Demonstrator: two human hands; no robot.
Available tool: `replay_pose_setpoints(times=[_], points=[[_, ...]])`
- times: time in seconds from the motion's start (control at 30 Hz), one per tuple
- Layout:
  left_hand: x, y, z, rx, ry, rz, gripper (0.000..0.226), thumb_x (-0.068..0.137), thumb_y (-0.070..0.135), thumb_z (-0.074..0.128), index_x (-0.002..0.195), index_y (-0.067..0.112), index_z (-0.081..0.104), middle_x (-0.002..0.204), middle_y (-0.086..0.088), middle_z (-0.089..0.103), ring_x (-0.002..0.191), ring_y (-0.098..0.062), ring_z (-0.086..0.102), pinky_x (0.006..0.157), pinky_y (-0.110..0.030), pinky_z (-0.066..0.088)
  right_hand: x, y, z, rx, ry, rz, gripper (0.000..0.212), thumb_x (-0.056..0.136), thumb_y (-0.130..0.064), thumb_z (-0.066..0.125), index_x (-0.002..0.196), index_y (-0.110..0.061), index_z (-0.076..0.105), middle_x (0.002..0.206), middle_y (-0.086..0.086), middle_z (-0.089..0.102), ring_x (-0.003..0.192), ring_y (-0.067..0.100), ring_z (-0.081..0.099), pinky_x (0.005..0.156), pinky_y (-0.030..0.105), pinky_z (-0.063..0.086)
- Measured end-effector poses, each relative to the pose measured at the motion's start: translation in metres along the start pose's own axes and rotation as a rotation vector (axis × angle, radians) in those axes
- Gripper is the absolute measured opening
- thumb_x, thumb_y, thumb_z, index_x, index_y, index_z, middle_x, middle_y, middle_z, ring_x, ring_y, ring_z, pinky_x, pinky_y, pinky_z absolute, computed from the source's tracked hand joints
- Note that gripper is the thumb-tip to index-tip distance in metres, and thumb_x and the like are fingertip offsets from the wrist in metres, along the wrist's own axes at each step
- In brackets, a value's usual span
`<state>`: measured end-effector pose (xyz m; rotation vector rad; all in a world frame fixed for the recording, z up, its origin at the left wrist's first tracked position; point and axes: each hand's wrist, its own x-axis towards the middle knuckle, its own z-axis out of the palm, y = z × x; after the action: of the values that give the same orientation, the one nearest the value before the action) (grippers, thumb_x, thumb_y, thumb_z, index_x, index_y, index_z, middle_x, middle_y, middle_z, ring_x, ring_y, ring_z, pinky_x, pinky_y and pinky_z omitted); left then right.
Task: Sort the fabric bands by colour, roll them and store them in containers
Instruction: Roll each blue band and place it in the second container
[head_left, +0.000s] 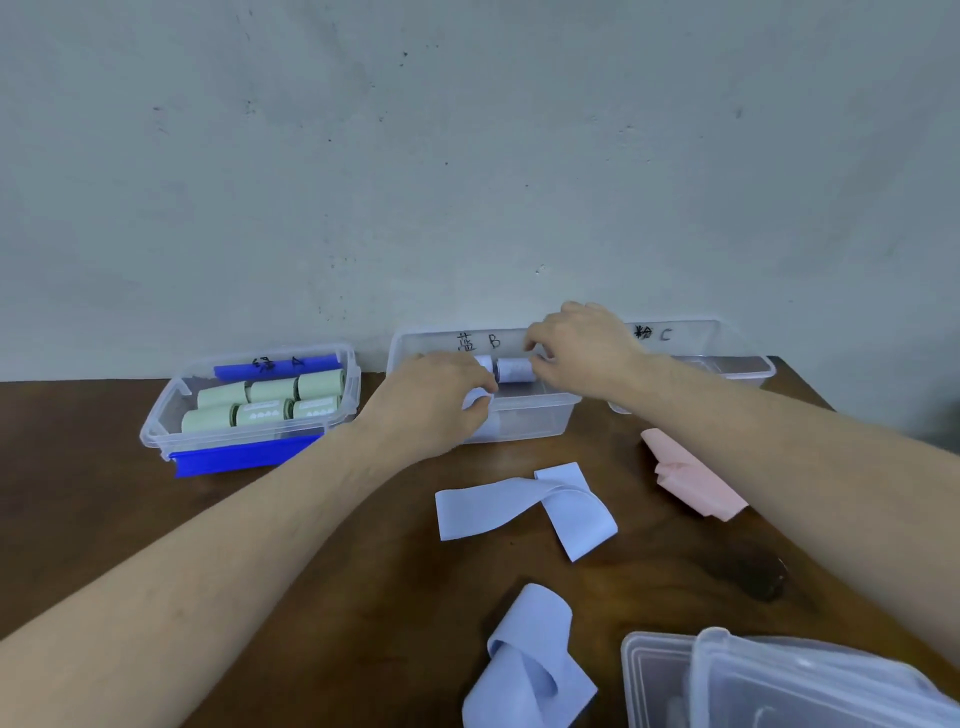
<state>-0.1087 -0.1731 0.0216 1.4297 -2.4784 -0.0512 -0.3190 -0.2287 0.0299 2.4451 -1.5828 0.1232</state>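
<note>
Both hands are in box B (540, 410), the middle one at the far edge. My left hand (431, 400) pinches a blue roll (479, 399), my right hand (582, 348) has its fingers curled on another roll (513, 370). Two loose blue bands (519, 506) lie nearer, green rolls (270, 402) fill the left box (156, 431).

The scene is being lit softly and evenly, with the pale wall (467, 156) being rendered in a dull grey-green cast. Only faint, diffuse shadows are being thrown on the dark wooden surface (104, 493). A weak sheen is being picked up on the clear lids (779, 680) at the lower right. Straight lines are being bowed by wide-angle distortion, and the forearms are being stretched toward the bottom corners. Fine detail is being rendered slightly soft throughout
</note>
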Motion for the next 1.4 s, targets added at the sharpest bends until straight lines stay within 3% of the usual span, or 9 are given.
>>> replay_pose_setpoints(times=[0.23, 0.4, 0.53, 0.67, 0.8, 0.93, 1.03, 1.3, 1.4], points=[[-0.046, 0.029, 0.007, -0.135, 0.076, 0.047, 0.023, 0.096, 0.026, 0.054, 0.115, 0.028, 0.069, 0.117, 0.012, 0.065, 0.109, -0.010, 0.056, 0.096, -0.028, 0.045, -0.059, -0.001, -0.016, 0.112, 0.077, -0.029, 0.024, 0.098, -0.031, 0.048, 0.110, -0.026, 0.068, 0.096, -0.007, 0.065, 0.090, 0.014, 0.043, 0.082, 0.029, 0.033], [-0.082, 0.052, 0.025, -0.259, -0.024, -0.044, 0.022, 0.096, 0.029, 0.057, 0.116, 0.033, 0.066, 0.112, 0.017, 0.060, 0.093, -0.004, 0.058, 0.083, -0.024, 0.050, -0.106, -0.012, -0.016, 0.235, 0.046, -0.106, 0.021, 0.095, -0.028, 0.051, 0.101, -0.026, 0.071, 0.082, -0.016, 0.056, 0.089, 0.014, 0.052, 0.079, 0.032, 0.044], [-0.108, 0.064, 0.041, -0.271, -0.075, -0.104, 0.024, 0.097, 0.033, 0.058, 0.120, 0.035, 0.064, 0.118, 0.020, 0.056, 0.091, -0.005, 0.058, 0.081, -0.020, 0.048, -0.137, -0.023, -0.008, 0.286, -0.022, -0.145, 0.023, 0.096, -0.035, 0.052, 0.111, -0.032, 0.068, 0.084, -0.018, 0.055, 0.088, 0.008, 0.048, 0.072, 0.027, 0.038], [-0.127, 0.073, 0.048, -0.310, -0.106, -0.166, 0.024, 0.097, 0.041, 0.056, 0.120, 0.039, 0.062, 0.116, 0.024, 0.057, 0.092, 0.000, 0.056, 0.075, -0.011, 0.042, -0.153, -0.028, 0.002, 0.276, -0.060, -0.095, 0.036, 0.096, -0.044, 0.055, 0.130, -0.032, 0.057, 0.099, -0.015, 0.052, 0.091, 0.005, 0.041, 0.074, 0.025, 0.034], [-0.141, 0.086, 0.049, -0.341, -0.140, -0.200, 0.025, 0.097, 0.043, 0.055, 0.120, 0.036, 0.062, 0.116, 0.021, 0.057, 0.092, 0.000, 0.056, 0.074, -0.009, 0.041, -0.158, -0.032, 0.012, 0.282, -0.155, 0.064, 0.057, 0.092, -0.048, 0.060, 0.143, -0.027, 0.045, 0.131, -0.003, 0.053, 0.113, 0.015, 0.045, 0.089, 0.031, 0.041], [-0.151, 0.091, 0.045, -0.350, -0.131, -0.247, 0.025, 0.098, 0.041, 0.055, 0.120, 0.034, 0.063, 0.116, 0.019, 0.058, 0.094, 0.002, 0.057, 0.074, -0.007, 0.040, -0.161, -0.038, 0.013, 0.333, -0.183, 0.074, 0.023, 0.098, -0.033, 0.055, 0.116, -0.027, 0.068, 0.114, -0.005, 0.062, 0.109, 0.017, 0.045, 0.089, 0.033, 0.042], [-0.157, 0.092, 0.041, -0.374, -0.122, -0.281, 0.026, 0.098, 0.041, 0.055, 0.122, 0.035, 0.063, 0.116, 0.020, 0.058, 0.095, 0.003, 0.056, 0.074, -0.007, 0.039, -0.165, -0.048, 0.011, 0.419, -0.141, 0.038, 0.018, 0.099, -0.025, 0.050, 0.098, -0.025, 0.068, 0.103, -0.009, 0.065, 0.105, 0.018, 0.047, 0.082, 0.031, 0.037], [-0.165, 0.079, 0.029, -0.426, -0.139, -0.321, 0.034, 0.098, 0.034, 0.056, 0.132, 0.032, 0.059, 0.118, 0.015, 0.059, 0.105, -0.004, 0.056, 0.089, -0.023, 0.048, -0.163, -0.086, -0.012, 0.764, -0.139, 0.028, 0.014, 0.104, -0.026, 0.046, 0.109, -0.022, 0.058, 0.109, -0.003, 0.069, 0.102, 0.016, 0.062, 0.089, 0.037, 0.051], [-0.171, 0.064, 0.022, -0.592, -0.099, -0.392, 0.037, 0.099, 0.034, 0.055, 0.136, 0.030, 0.057, 0.122, 0.011, 0.064, 0.107, -0.005, 0.058, 0.092, -0.024, 0.049, -0.155, -0.105, -0.023, 0.855, -0.128, 0.050, 0.012, 0.104, -0.029, 0.045, 0.105, -0.026, 0.057, 0.097, -0.005, 0.071, 0.081, 0.011, 0.060, 0.076, 0.036, 0.048]])
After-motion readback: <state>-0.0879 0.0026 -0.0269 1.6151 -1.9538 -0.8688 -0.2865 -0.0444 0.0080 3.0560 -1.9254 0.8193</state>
